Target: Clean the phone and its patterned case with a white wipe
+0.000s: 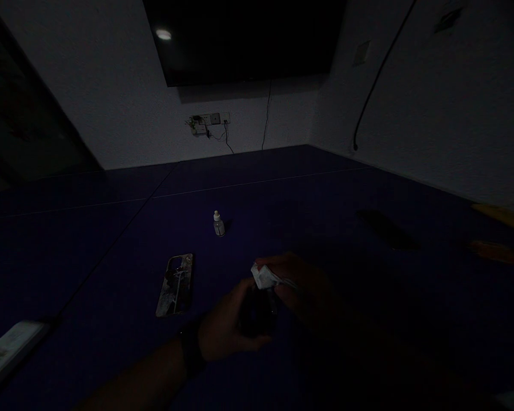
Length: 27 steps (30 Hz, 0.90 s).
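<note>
Holding a dark object [257,315] in the left grip [223,330], low in the view and close to the middle, over the purple table [291,188]. Closed round the object from its left, with digits along its far and near sides. Too dark to identify; cannot tell whether touching the table or held clear of it. Wearing a dark band [191,349] on the left wrist.

Pinching a white cloth [264,277] in the right grip [304,281], closed between thumb and fingers, at the far end of the object. Cannot tell cloth from tissue in this light, nor how firmly pressed.

Near the left grip, can see a patterned phone case [175,286] lying flat on the table, with a camera cutout at its far end. Beyond both grips, can see a small bottle [219,226] standing upright with a pale cap. Well off to the right, can just make out a dark flat slab [384,228], plus blurred orange [494,251] and yellow [503,216] items. At the lower left, can see part of a white power strip [11,351].

Behind the table, can see a wall-mounted screen [248,43] above sockets [209,120] with cords.
</note>
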Motion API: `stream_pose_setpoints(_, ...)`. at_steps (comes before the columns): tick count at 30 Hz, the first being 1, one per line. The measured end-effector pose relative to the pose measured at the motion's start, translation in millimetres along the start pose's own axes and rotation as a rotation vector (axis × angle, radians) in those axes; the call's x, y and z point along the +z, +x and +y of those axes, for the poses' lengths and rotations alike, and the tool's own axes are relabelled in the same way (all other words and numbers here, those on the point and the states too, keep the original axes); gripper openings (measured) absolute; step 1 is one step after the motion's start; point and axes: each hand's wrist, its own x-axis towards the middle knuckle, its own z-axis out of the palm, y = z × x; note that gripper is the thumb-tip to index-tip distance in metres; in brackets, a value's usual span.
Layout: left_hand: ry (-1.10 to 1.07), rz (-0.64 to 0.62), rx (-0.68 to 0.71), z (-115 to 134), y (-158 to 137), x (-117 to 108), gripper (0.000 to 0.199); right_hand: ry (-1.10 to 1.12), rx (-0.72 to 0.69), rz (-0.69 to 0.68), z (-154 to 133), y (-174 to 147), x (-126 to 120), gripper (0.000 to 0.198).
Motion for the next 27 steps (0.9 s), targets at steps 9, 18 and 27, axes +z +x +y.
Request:
stream_pose_setpoints(9, -0.041, -0.012, -0.004, -4.4, -0.6, 0.4, 0.084, 0.157, -0.202, -0.048, -4.1, 3.8, -7.0, 0.008)
stream_pose_setpoints(18, 0.0, -0.003, -0.041, -0.7, -1.3, -0.5, 0.086, 0.114, 0.282, 0.008, -6.9, 14.4, -0.3, 0.015)
stream_pose_setpoints(27, -0.015, 0.002, -0.042, -1.4, -1.2, 0.1, 0.08, 0.174, -0.284, -0.06, -10.1, 9.4, -6.2, 0.013)
